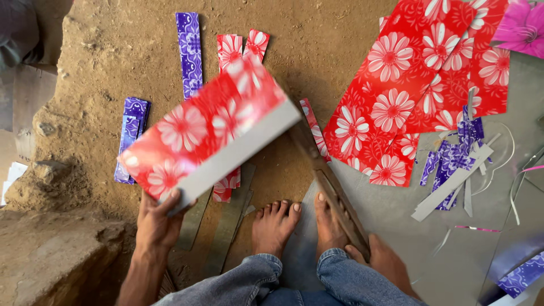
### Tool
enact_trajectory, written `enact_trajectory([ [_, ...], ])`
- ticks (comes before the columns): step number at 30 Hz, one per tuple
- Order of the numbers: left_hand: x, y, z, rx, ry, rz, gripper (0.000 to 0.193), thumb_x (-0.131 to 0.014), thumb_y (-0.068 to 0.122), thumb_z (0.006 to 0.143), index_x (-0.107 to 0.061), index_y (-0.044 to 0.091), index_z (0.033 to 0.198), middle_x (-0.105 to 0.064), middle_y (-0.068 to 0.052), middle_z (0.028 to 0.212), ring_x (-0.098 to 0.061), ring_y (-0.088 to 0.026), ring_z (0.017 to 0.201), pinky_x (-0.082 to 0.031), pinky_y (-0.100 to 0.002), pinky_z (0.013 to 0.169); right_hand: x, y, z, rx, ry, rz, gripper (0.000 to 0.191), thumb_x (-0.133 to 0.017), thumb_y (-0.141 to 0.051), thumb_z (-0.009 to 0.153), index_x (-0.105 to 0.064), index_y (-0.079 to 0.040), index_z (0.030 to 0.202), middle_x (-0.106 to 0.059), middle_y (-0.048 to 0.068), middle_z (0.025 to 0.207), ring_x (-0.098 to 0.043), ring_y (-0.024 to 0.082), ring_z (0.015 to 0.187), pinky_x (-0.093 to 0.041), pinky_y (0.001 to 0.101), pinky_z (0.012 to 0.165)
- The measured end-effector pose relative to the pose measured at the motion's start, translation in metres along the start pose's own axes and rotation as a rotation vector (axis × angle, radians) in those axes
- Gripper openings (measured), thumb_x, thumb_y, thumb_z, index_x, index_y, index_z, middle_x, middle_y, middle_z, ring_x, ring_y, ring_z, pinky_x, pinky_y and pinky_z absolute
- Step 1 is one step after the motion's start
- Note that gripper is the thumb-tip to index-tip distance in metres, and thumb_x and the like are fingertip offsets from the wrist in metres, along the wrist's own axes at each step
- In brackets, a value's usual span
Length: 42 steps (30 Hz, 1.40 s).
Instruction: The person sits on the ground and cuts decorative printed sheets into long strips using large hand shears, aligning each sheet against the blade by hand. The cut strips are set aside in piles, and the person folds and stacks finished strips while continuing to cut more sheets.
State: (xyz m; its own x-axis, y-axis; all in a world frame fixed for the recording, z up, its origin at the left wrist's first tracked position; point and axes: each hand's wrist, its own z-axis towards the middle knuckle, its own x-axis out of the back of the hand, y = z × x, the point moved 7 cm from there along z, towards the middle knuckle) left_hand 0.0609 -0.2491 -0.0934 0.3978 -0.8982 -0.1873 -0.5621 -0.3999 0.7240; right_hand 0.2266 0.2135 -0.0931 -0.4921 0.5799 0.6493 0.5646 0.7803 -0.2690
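Dirt floor [113, 51] holds cut strips [190, 54] far left; left hand [156, 221] pinches a red flowered sheet [204, 133] (blurred), right hand [385, 263] grips a cutter handle [334, 195]; more sheets [419, 79] lie uncut right.

1. The left hand [157, 218] was raised in front of the body, fingers curled upward and pinched tight on a flat edge, thumb underneath.
2. Its bare forearm ran straight down toward the lower edge of view.
3. The right hand [381, 259] sat low beside the right knee, knuckles up, fingers wrapped closed.
4. Both bare feet rested flat, toes forward.
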Motion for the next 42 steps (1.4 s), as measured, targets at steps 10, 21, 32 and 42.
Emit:
enact_trajectory([
  [10, -0.168, -0.146, -0.041, 0.312, -0.140, -0.259, 0.019, -0.060, 0.008, 0.098, -0.065, 0.002, 0.116, -0.075, -0.011, 0.098, -0.070, -0.021, 0.078, -0.059, -0.033, 0.066, 0.077, -0.169, 0.072, 0.752, 0.546, 0.192, 0.080, -0.074, -0.031, 0.093, -0.036, 0.006, 0.154, -0.034, 0.032, 0.159, -0.031, 0.046, 0.150, -0.027, 0.0585, 0.120],
  [21, -0.175, -0.055, -0.018, -0.444, -0.420, 1.281, 0.031, -0.068, 0.024, 0.099, -0.067, 0.001, 0.120, -0.072, -0.022, 0.099, -0.072, -0.036, 0.092, -0.058, -0.046, 0.079, 0.047, -0.151, 0.119, 0.734, 0.438, -0.110, 0.075, -0.068, -0.042, 0.095, -0.041, -0.005, 0.155, -0.030, 0.021, 0.167, -0.024, 0.033, 0.157, -0.019, 0.0647, 0.116],
  [32, -0.197, -0.100, -0.005, -0.147, -0.427, 0.848, 0.065, -0.058, 0.016, 0.099, -0.033, 0.005, 0.158, -0.072, -0.022, 0.110, -0.073, -0.025, 0.091, -0.061, -0.038, 0.072, 0.037, -0.193, 0.102, 1.029, 0.233, -0.003, 0.065, -0.067, -0.025, 0.096, -0.044, -0.008, 0.154, -0.040, 0.016, 0.164, -0.030, 0.035, 0.156, -0.024, 0.0560, 0.120],
  [42, -0.198, -0.090, -0.005, 0.002, -0.287, 0.658, 0.088, -0.062, -0.002, 0.090, -0.016, 0.020, 0.161, -0.075, -0.016, 0.094, -0.077, -0.026, 0.073, -0.062, -0.035, 0.056, 0.041, -0.160, 0.083, 1.072, -0.052, 0.035, 0.128, -0.095, -0.052, 0.048, -0.035, -0.005, 0.151, -0.021, 0.024, 0.161, -0.012, 0.042, 0.151, -0.014, 0.0625, 0.115],
])
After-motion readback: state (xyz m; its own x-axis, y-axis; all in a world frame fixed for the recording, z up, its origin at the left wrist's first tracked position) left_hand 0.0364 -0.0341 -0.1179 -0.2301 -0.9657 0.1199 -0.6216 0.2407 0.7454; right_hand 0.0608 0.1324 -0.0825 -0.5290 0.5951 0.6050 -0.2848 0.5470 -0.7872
